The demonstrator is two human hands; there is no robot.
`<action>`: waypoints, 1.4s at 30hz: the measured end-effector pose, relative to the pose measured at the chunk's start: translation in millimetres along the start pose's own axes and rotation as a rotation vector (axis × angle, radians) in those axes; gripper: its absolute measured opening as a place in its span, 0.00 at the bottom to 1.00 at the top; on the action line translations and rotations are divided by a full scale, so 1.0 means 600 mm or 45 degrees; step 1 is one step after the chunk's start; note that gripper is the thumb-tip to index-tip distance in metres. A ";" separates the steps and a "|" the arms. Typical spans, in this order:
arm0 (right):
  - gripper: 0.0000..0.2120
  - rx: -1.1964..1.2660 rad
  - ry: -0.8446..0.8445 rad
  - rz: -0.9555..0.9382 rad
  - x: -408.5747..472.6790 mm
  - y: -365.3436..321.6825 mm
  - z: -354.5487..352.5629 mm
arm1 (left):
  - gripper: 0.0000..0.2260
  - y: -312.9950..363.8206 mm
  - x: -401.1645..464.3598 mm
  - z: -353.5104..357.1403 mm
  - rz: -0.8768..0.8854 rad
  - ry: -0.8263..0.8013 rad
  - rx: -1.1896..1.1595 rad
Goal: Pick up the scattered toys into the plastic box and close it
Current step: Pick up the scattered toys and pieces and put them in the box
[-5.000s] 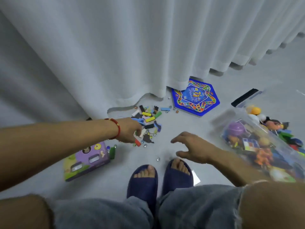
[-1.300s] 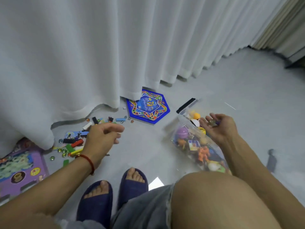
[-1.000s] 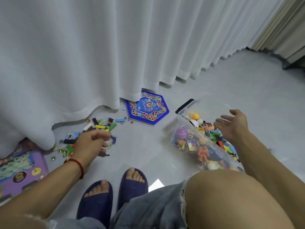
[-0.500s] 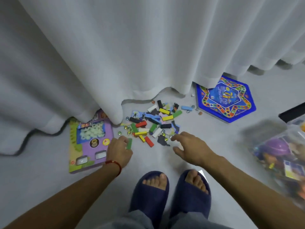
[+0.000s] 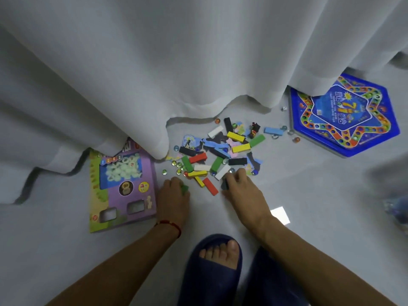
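Both hands are down at the near edge of a pile of scattered toys (image 5: 217,151) on the grey floor (image 5: 309,195), in front of a white curtain (image 5: 176,62).

L hand (image 5: 174,198): fingers curled round a green block (image 5: 184,188), which shows at the fingertips. Red string bracelet (image 5: 170,224) on the wrist.

R hand (image 5: 242,191): fingers bent, narrow, tips on a dark grey piece (image 5: 224,184) at the pile edge, touching it; a full grip cannot be told.

Pile contents: coloured rectangular blocks (yellow, green, red, black, white, blue), flat blue puzzle-type pieces, small glass marbles (image 5: 176,164) on the L side. A red block (image 5: 210,186) lies between the two hands.

L of pile: purple toy package (image 5: 123,191), flat on floor, top part under the curtain hem. R of pile, well apart: blue hexagonal game board (image 5: 344,115), partly under the curtain.

Plastic box: a blurred shape at the far R edge; ID not certain.

Foreground: feet in dark blue slippers (image 5: 212,274).
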State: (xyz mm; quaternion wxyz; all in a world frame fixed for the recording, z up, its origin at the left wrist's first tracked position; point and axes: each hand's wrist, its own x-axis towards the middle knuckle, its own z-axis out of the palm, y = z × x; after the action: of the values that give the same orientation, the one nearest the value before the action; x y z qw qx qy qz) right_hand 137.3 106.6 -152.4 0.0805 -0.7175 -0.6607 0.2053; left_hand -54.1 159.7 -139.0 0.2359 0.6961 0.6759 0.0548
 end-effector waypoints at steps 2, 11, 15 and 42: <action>0.14 0.007 0.006 -0.015 0.002 -0.001 0.001 | 0.07 0.001 -0.001 0.002 0.038 0.000 -0.003; 0.18 -0.423 -0.070 -0.015 -0.015 -0.015 0.010 | 0.14 0.037 0.006 -0.015 0.266 0.080 -0.237; 0.19 -0.297 -0.123 -0.057 -0.011 0.006 0.002 | 0.24 0.021 0.038 -0.017 0.551 -0.003 0.243; 0.15 -0.048 0.023 -0.222 0.007 -0.074 0.037 | 0.12 0.016 0.052 -0.051 0.281 0.002 -0.159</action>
State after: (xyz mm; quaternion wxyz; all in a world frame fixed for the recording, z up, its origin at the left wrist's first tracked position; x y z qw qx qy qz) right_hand 88.3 112.3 -155.9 0.0907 -0.6605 -0.7236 0.1786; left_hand -55.0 197.8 -115.9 0.2709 0.7500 0.5907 0.1229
